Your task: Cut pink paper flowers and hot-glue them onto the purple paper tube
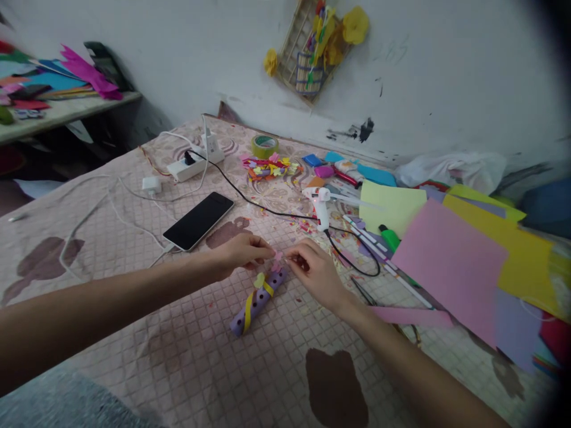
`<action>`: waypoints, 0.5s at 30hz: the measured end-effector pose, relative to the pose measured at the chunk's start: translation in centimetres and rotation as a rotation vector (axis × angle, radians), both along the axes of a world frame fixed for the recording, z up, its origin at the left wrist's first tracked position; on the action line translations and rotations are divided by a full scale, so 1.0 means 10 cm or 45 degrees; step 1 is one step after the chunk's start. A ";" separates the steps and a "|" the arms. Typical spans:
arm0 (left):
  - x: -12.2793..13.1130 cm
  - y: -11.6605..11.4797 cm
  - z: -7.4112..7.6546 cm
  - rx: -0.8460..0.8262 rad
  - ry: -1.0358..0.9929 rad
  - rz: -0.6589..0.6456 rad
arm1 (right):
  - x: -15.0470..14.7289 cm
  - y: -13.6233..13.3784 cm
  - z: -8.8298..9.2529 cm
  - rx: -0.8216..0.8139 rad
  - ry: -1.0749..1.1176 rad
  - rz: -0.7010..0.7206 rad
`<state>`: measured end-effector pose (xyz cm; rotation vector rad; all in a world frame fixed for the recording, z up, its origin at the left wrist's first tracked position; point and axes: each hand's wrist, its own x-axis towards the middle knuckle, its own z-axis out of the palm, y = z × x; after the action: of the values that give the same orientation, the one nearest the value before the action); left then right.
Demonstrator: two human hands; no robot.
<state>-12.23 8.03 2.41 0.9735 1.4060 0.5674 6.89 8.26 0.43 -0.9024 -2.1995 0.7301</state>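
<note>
Pink quilted cover [187, 368], white wall [446, 71] — pink cutout [279, 257] between fingers [266, 252]

Purple tube [257, 302] dead centre, dotted with dark holes, with a yellow strip [248, 309] winding round it and a pale yellow heart [259, 279] on top. At its twelve o'clock there's a small pink piece [278, 257]. The cover [178, 356] underneath is pale pink, quilted in little squares and blotched with brown. Ten o'clock: black phone [198, 220], white cables [111, 205]. One o'clock: white glue gun [320, 205], red light glowing. Three o'clock: big pink sheet [446, 261] over a yellow sheet [526, 255], with a green marker [391, 238] beside them.
</note>
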 end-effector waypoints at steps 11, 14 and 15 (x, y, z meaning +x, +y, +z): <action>0.04 0.01 -0.02 0.035 0.033 -0.085 | -0.03 0.04 0.01 0.115 -0.095 0.095; 0.04 0.02 -0.03 0.089 0.059 -0.120 | -0.01 0.06 0.03 0.130 -0.120 0.116; 0.03 0.02 -0.03 0.114 0.069 -0.137 | -0.01 0.06 0.04 0.137 -0.135 0.127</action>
<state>-11.89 8.25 2.08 1.1367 1.3767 0.5303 6.78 8.90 0.81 -0.7988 -2.3673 0.6151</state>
